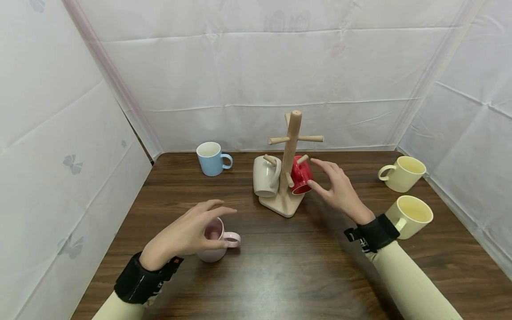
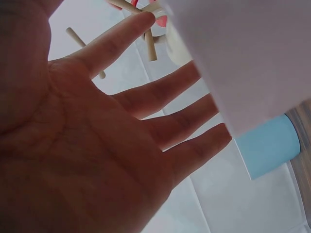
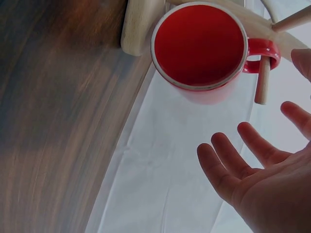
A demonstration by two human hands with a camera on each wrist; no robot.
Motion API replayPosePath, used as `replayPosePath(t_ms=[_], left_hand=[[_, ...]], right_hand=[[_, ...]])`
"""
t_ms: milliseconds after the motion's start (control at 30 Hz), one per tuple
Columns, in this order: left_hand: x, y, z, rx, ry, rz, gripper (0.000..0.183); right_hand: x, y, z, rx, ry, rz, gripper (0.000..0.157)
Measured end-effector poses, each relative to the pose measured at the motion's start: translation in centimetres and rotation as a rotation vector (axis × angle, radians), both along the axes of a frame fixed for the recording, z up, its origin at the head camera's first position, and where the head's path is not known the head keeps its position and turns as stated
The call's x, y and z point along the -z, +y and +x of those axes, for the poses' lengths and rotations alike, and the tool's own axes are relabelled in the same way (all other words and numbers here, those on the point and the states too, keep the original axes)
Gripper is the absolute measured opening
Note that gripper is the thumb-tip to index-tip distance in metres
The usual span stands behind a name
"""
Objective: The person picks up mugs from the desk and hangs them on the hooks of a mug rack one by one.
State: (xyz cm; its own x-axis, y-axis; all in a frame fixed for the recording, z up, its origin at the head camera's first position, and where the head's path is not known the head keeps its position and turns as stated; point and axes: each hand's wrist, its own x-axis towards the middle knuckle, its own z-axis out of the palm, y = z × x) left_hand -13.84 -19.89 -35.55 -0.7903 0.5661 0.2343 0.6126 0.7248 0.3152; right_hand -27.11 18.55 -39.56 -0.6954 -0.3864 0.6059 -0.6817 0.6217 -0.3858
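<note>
A wooden mug rack stands at the middle of the table, with a red mug hanging by its handle from a peg on the right. On the rack's left side hangs a cream mug. Beside the red mug is my right hand, fingers spread and holding nothing; the right wrist view shows a gap between those fingertips and the red mug. My left hand arches over a pink mug that stands upright, its thumb overlapping the mug near the handle. Its fingers are nearly straight.
A blue mug stands at the back left. Two yellow mugs stand at the right, one farther back, the nearer yellow mug close to the right wristband. White sheeting walls the table's back and sides. Upper rack pegs stick out sideways.
</note>
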Motion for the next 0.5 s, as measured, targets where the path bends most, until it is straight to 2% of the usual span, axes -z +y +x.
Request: replayPosePath(t_ms=[233, 500], left_hand=[[0.4, -0.7, 0.4, -0.043, -0.082, -0.027, 0.067], [0.4, -0.9, 0.8, -0.059, -0.106, -0.033, 0.063]], right_hand=[[0.1, -0.2, 0.8, -0.013, -0.013, 0.008, 0.063], [0.1, -0.1, 1.3, -0.020, -0.024, 0.014, 0.060]])
